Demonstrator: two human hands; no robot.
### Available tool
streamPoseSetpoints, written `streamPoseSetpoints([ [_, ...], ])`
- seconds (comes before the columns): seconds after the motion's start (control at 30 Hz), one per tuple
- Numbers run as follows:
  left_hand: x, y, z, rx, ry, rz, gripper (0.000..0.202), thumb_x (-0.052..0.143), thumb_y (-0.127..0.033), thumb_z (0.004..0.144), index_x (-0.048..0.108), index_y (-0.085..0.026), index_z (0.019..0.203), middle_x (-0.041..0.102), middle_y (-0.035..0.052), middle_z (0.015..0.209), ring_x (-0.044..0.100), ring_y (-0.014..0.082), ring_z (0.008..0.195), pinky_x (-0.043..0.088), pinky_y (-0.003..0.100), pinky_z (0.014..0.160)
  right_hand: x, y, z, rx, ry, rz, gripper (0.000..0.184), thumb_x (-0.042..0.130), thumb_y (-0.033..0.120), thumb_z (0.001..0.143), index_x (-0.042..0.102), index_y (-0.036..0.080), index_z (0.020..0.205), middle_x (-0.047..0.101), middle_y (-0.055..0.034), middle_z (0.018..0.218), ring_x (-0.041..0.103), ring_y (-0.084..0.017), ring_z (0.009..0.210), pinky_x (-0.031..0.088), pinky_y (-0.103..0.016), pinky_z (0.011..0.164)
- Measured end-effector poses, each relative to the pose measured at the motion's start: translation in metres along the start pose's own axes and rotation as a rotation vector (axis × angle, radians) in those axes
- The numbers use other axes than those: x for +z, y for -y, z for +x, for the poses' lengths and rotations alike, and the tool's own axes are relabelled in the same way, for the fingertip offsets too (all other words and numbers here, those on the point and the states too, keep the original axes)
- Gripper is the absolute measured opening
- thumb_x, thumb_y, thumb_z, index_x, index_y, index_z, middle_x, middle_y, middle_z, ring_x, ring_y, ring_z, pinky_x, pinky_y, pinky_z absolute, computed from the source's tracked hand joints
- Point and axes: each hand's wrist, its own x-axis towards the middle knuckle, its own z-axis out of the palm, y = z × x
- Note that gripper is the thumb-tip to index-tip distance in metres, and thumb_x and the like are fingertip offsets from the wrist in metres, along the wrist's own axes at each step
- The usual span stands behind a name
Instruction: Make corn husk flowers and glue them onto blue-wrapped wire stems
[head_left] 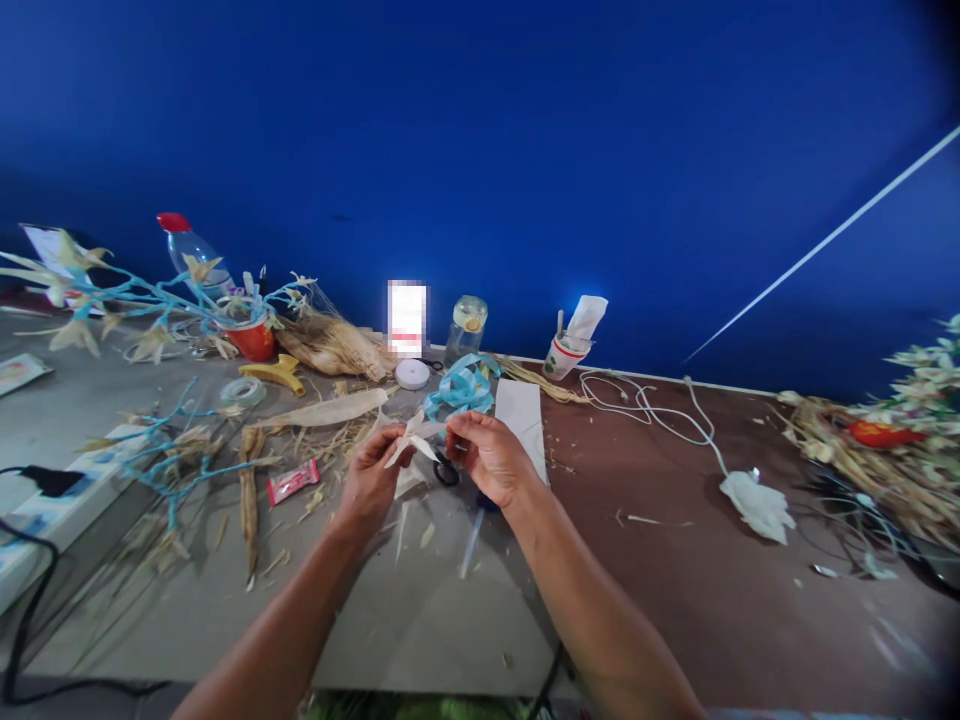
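Observation:
My left hand [377,468] is closed on a small flower of pale dried-husk petals [417,436], pinching it near its base. From the other side my right hand [489,452] has thumb and fingers together at the tip of one petal. Just below the flower, partly hidden by my right hand, lies a pair of dark-handled scissors [446,470]. A heap of light-blue ribbon [461,385] is behind the hands. A long flat husk piece [330,408] and husk scraps lie to the left.
Blue-wrapped branches with husk flowers [169,470] spread at left, beside a power strip [75,500]. A jar [466,328], a paper cup [564,357] and a bundle of dry husks [337,345] stand or lie along the wall. White cables [652,400] cross the right side.

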Motion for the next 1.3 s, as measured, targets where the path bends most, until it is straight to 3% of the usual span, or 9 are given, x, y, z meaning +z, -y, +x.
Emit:
streamPoseSetpoints([
  [0.17, -0.001, 0.001, 0.001, -0.022, -0.017, 0.022, 0.017, 0.077, -0.028, 0.06, 0.067, -0.018, 0.069, 0.056, -0.0026, 0.062, 0.044, 0.0074, 0.056, 0.035, 0.02, 0.054, -0.007, 0.007, 0.005, 0.024, 0.006, 0.122, 0.046, 0.068, 0.054, 0.066, 0.052, 0.016, 0.045, 0.055, 0.0001, 0.058, 0.047, -0.009, 0.053, 0.037, -0.024, 0.052],
  [0.23, 0.001, 0.0, 0.001, -0.027, -0.02, 0.034, 0.018, 0.078, -0.027, 0.058, 0.067, -0.017, 0.069, 0.057, -0.0024, 0.062, 0.045, 0.0076, 0.056, 0.035, 0.02, 0.054, -0.008, 0.007, 0.006, 0.048, 0.039, 0.127, 0.048, 0.064, 0.058, 0.067, 0.056, 0.015, 0.048, 0.057, -0.0016, 0.059, 0.049, -0.011, 0.055, 0.039, -0.024, 0.053],
  [0.37, 0.004, -0.004, -0.001, -0.045, -0.032, 0.033, 0.02, 0.079, -0.028, 0.057, 0.066, -0.016, 0.068, 0.057, -0.0019, 0.061, 0.045, 0.0077, 0.056, 0.036, 0.02, 0.054, -0.003, -0.003, 0.005, 0.073, 0.145, 0.085, 0.032, 0.073, 0.046, 0.061, 0.065, 0.015, 0.067, 0.059, -0.0005, 0.063, 0.05, -0.011, 0.057, 0.04, -0.024, 0.056],
  [0.5, 0.008, -0.007, -0.003, -0.08, 0.005, -0.019, 0.019, 0.078, -0.028, 0.058, 0.065, -0.016, 0.067, 0.055, -0.0023, 0.056, 0.045, 0.0075, 0.053, 0.035, 0.02, 0.053, 0.007, -0.02, 0.003, -0.07, 0.109, -0.1, 0.018, 0.075, 0.027, 0.055, 0.062, 0.018, 0.064, 0.057, 0.0029, 0.061, 0.046, -0.009, 0.055, 0.036, -0.022, 0.056],
  [0.73, 0.012, -0.011, -0.003, -0.111, 0.05, -0.051, 0.025, 0.079, -0.033, 0.057, 0.064, -0.015, 0.063, 0.055, -0.0021, 0.053, 0.044, 0.0073, 0.049, 0.033, 0.021, 0.05, 0.015, -0.031, 0.002, -0.244, 0.124, -0.198, 0.014, 0.072, 0.025, 0.057, 0.062, 0.02, 0.065, 0.058, 0.0034, 0.063, 0.048, -0.011, 0.059, 0.038, -0.024, 0.06],
  [1.13, 0.007, -0.01, -0.003, -0.214, 0.144, -0.1, 0.028, 0.081, -0.034, 0.055, 0.061, -0.015, 0.059, 0.053, -0.0009, 0.055, 0.044, 0.0079, 0.051, 0.032, 0.021, 0.049, 0.007, -0.039, 0.006, -0.204, 0.157, -0.196, 0.025, 0.078, 0.029, 0.054, 0.063, 0.021, 0.072, 0.061, 0.0027, 0.069, 0.052, -0.012, 0.064, 0.041, -0.025, 0.064],
  [1.3, 0.005, -0.006, -0.003, -0.21, 0.172, -0.097, 0.023, 0.079, -0.03, 0.059, 0.062, -0.015, 0.061, 0.052, -0.0018, 0.053, 0.042, 0.0073, 0.049, 0.032, 0.021, 0.05, 0.006, -0.043, 0.01, -0.191, 0.138, -0.14, 0.025, 0.078, 0.029, 0.053, 0.06, 0.021, 0.069, 0.059, 0.0043, 0.065, 0.051, -0.012, 0.058, 0.041, -0.025, 0.059],
])
